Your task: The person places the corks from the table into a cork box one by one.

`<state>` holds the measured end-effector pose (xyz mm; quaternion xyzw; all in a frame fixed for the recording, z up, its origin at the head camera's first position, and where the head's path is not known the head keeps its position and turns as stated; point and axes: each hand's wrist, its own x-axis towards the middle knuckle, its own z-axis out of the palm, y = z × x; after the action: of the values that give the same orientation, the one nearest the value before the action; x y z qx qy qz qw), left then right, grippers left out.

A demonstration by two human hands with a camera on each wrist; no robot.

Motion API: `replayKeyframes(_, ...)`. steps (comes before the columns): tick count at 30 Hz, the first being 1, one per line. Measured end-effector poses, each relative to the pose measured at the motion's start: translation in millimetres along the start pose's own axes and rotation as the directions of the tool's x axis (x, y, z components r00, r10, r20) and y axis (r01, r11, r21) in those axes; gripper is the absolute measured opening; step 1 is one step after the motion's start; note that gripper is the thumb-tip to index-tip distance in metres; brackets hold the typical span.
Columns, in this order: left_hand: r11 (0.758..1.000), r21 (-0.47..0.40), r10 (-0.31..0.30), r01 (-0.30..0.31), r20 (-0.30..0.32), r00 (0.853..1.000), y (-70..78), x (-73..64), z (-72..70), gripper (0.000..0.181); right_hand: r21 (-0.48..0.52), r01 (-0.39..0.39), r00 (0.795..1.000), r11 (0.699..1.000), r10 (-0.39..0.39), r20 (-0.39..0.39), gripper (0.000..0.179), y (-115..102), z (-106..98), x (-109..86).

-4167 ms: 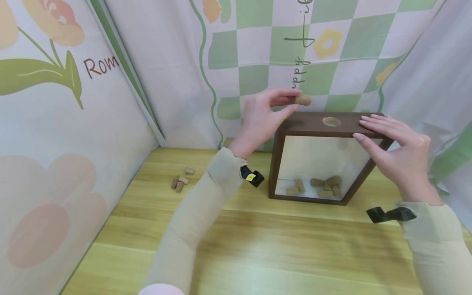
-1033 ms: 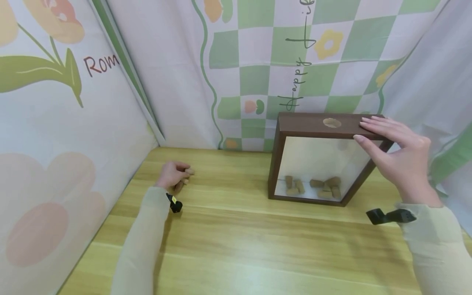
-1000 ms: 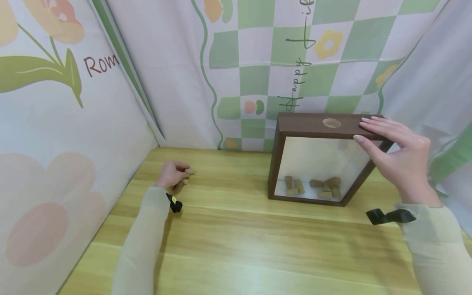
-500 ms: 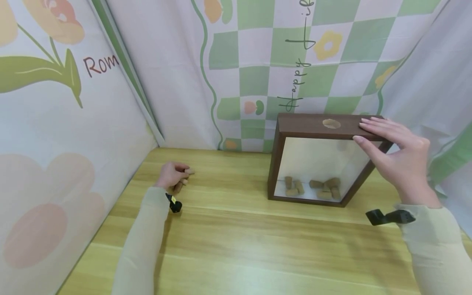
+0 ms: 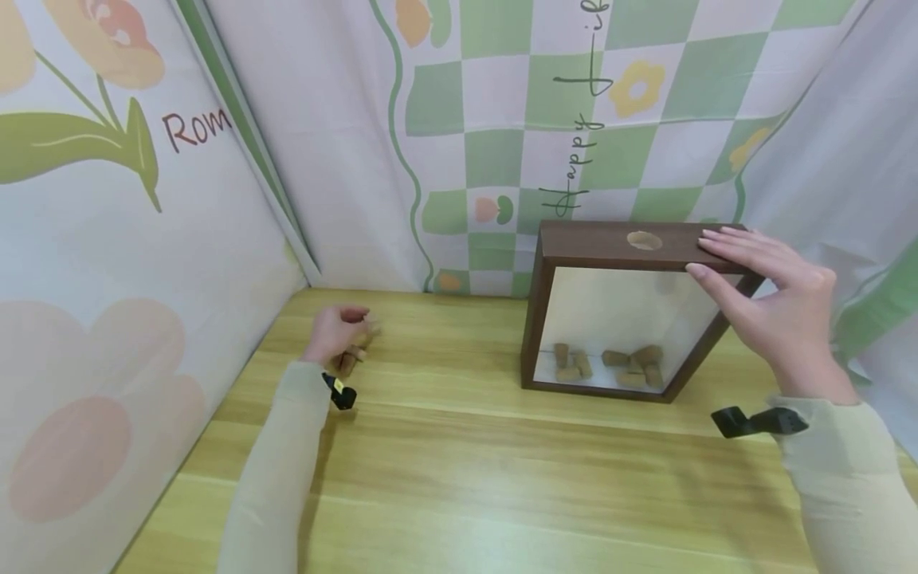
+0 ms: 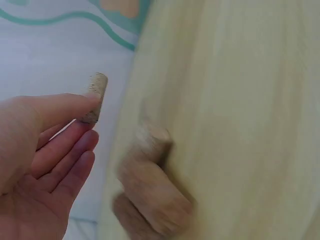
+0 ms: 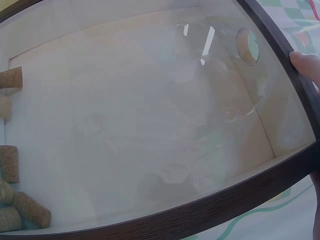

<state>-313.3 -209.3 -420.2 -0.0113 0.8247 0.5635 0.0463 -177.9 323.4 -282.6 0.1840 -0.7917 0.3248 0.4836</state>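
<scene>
My left hand [image 5: 333,333] is at the far left of the table, pinching a wine cork [image 6: 100,82] between thumb and fingertips, as the left wrist view shows. Just below it, several loose corks [image 6: 156,195] lie on the wood, partly covered by the hand in the head view. My right hand [image 5: 778,295] rests on the top right corner of a dark brown shadow box [image 5: 595,245], thumb on its front edge, fingers on its top. The box stands upright, with a round hole [image 5: 645,240] in its top. Behind its clear front, several corks [image 5: 632,379] lie on the bottom.
A wooden table [image 5: 459,478] carries everything. A patterned cloth [image 5: 495,96] hangs close behind the box, and a flowered panel [image 5: 93,319] borders the left side. Each wrist wears a small black camera [image 5: 759,421].
My left hand has gone from above the box to the loose corks at the left, and now lifts one slightly. Inside the box, one more cork lies at the left. The right hand stays put.
</scene>
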Motion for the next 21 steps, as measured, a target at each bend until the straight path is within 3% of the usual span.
replayKeyframes(3, 0.971, 0.177, 0.176, -0.163, -0.060, 0.983, 11.9, 1.8, 2.0, 0.040, 0.004, -0.010, 1.000, 1.000, 0.010, 0.000, 0.028, -1, 0, 0.1)
replayKeyframes(7, 0.925, 0.244, 0.320, -0.291, -0.085, 0.944, 30.6, 2.3, 8.6, 0.033, 0.008, -0.014, 1.000, 1.000, 0.014, -0.001, 0.028, -3, 0, -0.1)
replayKeyframes(14, 0.887, 0.243, 0.414, -0.392, -0.046, 0.909, 68.1, -5.4, 25.7, 0.030, 0.003, 0.007, 1.000, 1.000, -0.007, 0.002, 0.028, -1, 0, 0.2)
replayKeyframes(21, 0.883, 0.144, 0.450, -0.446, 0.003, 0.893, 105.3, -11.5, 45.9, 0.030, 0.003, 0.013, 1.000, 1.000, -0.013, 0.002, 0.028, 3, 0, 0.3)
